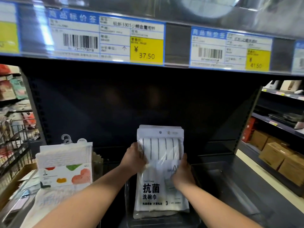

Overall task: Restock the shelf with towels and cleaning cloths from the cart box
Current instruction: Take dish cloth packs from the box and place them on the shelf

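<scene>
A stack of white dishcloth packs (160, 191) with grey-striped cloth showing through the clear top stands upright on the dark shelf (230, 181), low in the middle. My left hand (134, 159) grips the stack's left edge. My right hand (182, 174) presses on its right side, fingers over the front pack. To the left, a white pack with red, green and orange shapes (65, 167) stands upright with a hook at its top. The cart box is out of view.
The shelf above carries price labels (107, 37) reading 37.50 and 41.50. A wire rack (14, 145) with goods is at the left. Cardboard boxes (279, 155) sit under shelves at the right. The dark shelf bay behind the packs is open.
</scene>
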Available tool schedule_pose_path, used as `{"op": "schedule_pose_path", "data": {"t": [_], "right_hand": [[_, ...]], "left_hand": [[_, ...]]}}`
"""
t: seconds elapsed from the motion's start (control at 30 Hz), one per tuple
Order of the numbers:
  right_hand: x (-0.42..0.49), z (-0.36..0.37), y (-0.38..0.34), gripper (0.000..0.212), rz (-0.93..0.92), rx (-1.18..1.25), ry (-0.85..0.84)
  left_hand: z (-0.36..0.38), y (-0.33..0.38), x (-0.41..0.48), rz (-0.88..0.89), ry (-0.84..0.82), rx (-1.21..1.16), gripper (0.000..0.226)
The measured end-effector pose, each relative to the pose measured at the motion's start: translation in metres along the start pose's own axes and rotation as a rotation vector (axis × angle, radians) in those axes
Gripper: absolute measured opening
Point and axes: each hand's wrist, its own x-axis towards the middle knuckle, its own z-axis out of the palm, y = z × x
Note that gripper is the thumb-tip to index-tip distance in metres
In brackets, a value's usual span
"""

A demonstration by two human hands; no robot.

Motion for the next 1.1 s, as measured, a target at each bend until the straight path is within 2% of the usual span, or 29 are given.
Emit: {"op": "schedule_pose_path", "data": {"t": [0.13, 0.27, 0.43, 0.5, 0.63, 0.73, 0.87, 1.1], "right_hand": [[0.001, -0.003, 0.004, 0.089, -0.016, 0.002, -0.062], [0.003, -0.009, 0.005, 0.079, -0.053, 0.018, -0.074], [-0.005, -0.021, 0.001, 0.071, -0.143, -0.051, -0.116], [-0.008, -0.029, -0.006, 0.067, -0.249, -0.173, -0.115], [-0.020, -0.044, -0.025, 0.061, -0.519, -0.514, -0.134], [-0.028, -0.039, -0.040, 0.059, -0.648, -0.619, -0.161], [-0.044, -0.016, -0.058, 0.059, -0.769, -0.581, -0.231], [-0.099, 0.034, -0.084, 0.061, -0.924, -0.556, -0.324]], "left_hand": [[0.002, 0.003, -0.003, -0.025, 0.038, 0.026, 0.047], [0.002, 0.002, -0.008, -0.010, 0.068, -0.004, 0.058], [0.001, 0.004, -0.023, 0.077, 0.073, 0.120, 0.062], [-0.004, 0.005, -0.031, 0.141, 0.080, 0.258, 0.063], [-0.019, 0.008, -0.051, 0.227, 0.149, 0.778, 0.063], [-0.032, 0.006, -0.074, 0.170, 0.151, 0.903, 0.065], [-0.051, -0.006, -0.112, 0.211, 0.249, 0.967, 0.068], [-0.094, -0.048, -0.166, -0.026, 0.220, 1.077, 0.066]]}}
